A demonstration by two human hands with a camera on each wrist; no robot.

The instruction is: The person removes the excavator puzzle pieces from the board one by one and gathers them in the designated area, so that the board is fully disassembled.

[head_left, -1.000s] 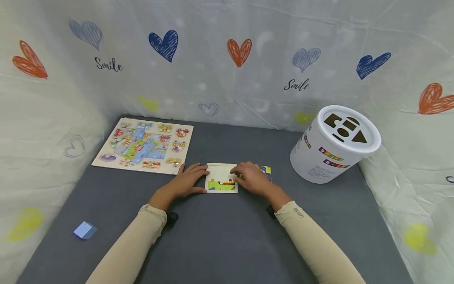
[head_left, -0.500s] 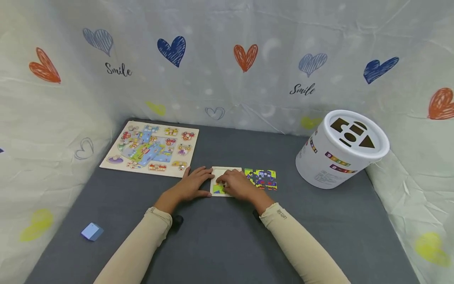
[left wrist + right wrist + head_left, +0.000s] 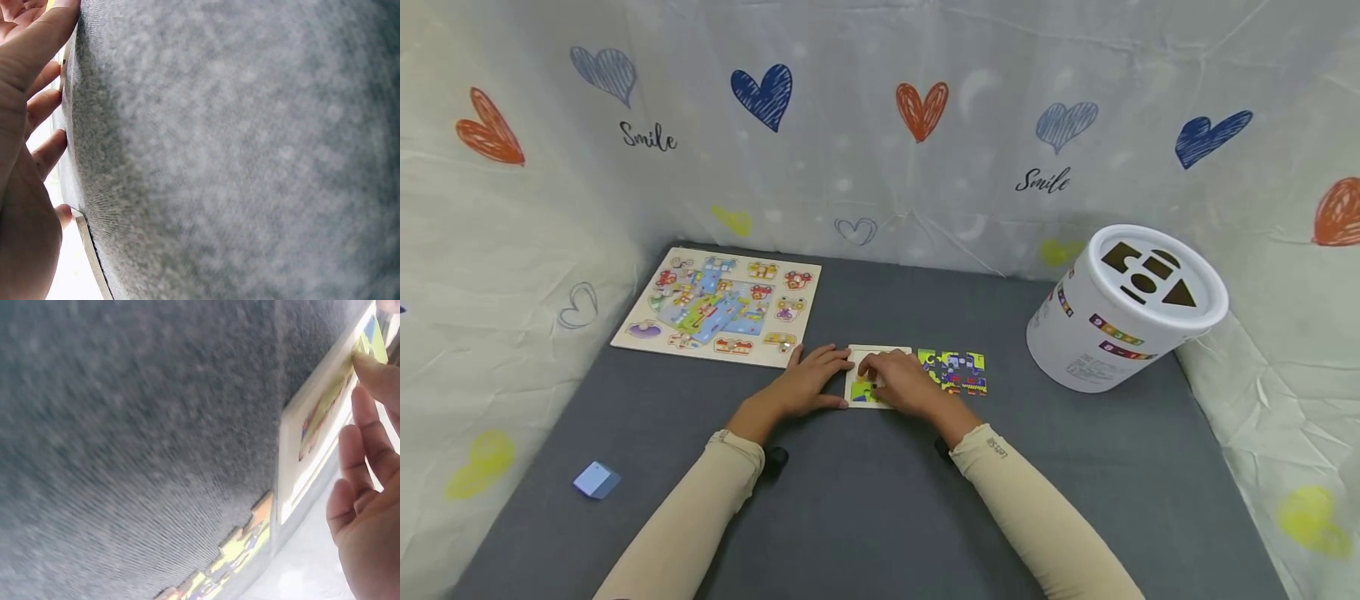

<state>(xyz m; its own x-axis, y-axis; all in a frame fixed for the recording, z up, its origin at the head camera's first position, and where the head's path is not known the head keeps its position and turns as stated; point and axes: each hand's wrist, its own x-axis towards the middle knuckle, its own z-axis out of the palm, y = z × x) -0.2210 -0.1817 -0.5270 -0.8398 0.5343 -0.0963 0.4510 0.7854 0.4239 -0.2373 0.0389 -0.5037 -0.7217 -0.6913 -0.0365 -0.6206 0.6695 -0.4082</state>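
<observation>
Pale curtain (image 3: 827, 125) with red and blue hearts and the word Smile, hung beyond the far edge and down both sides of a dark grey table (image 3: 880, 500). Two cream sleeves (image 3: 677, 533) reaching in over the near edge. By the far right corner, a white bucket (image 3: 1090, 354) with shaped holes in its lid. By the far left corner, a flat wooden board (image 3: 715, 304) full of little coloured pictures. Left hand (image 3: 808, 382) spread, fingertips and thumb along the left side of a small puzzle tray (image 3: 865, 348), no grip closed on anything, seemingly just steadying. Right hand (image 3: 901, 382) bent over the tray, thumb and forefinger drawn into a narrow grip; impossible to say whether around a piece or only pressing one down. Tray flat on the table, about midway between left and right edges, nearer the far edge than the near one. Just beside it, on the side toward the table's right edge, a cluster of loose puzzle pieces (image 3: 953, 362), yellow-green and purple. Close to the left edge, a blue block (image 3: 595, 480). Smallest, green pieces (image 3: 861, 395) inside the tray, along its near side, probably already placed. By that evidence, work only partly done: near strip begun, pale floor bare beyond, cluster outside apparently all left.
</observation>
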